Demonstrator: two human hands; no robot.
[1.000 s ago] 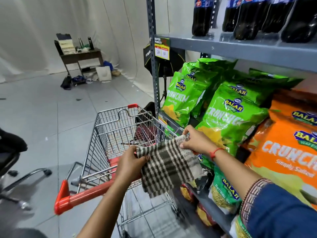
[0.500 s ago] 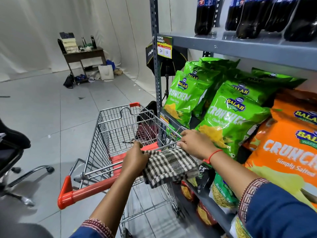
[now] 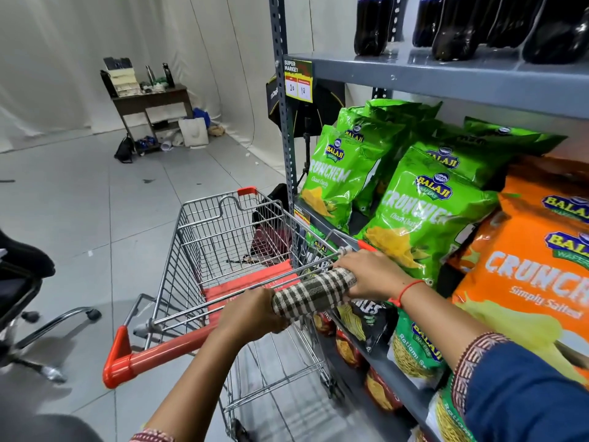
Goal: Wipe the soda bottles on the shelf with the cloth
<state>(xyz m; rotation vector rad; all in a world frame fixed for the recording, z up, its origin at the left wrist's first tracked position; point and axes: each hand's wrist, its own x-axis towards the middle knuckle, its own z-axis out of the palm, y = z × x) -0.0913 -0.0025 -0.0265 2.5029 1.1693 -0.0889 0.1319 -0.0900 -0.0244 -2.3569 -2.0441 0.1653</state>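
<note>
A black-and-white checked cloth [image 3: 314, 295] is folded into a narrow roll and stretched between both hands above the cart's right rim. My left hand [image 3: 251, 309] grips its left end, my right hand [image 3: 371, 275] grips its right end. Several dark soda bottles [image 3: 371, 27] stand on the grey top shelf [image 3: 446, 79] at the upper right, well above both hands; only their lower halves show.
A wire shopping cart [image 3: 223, 250] with a red handle [image 3: 165, 355] stands in front of me, against the shelf rack. Green chip bags [image 3: 424, 215] and orange ones [image 3: 535, 272] fill the middle shelf. An office chair [image 3: 28, 301] is at left, a cluttered table [image 3: 149, 100] far back.
The cloth hung open between my hands a second ago; it is now folded tight into a narrow roll. Both hands moved slightly lower, toward the cart rim.
</note>
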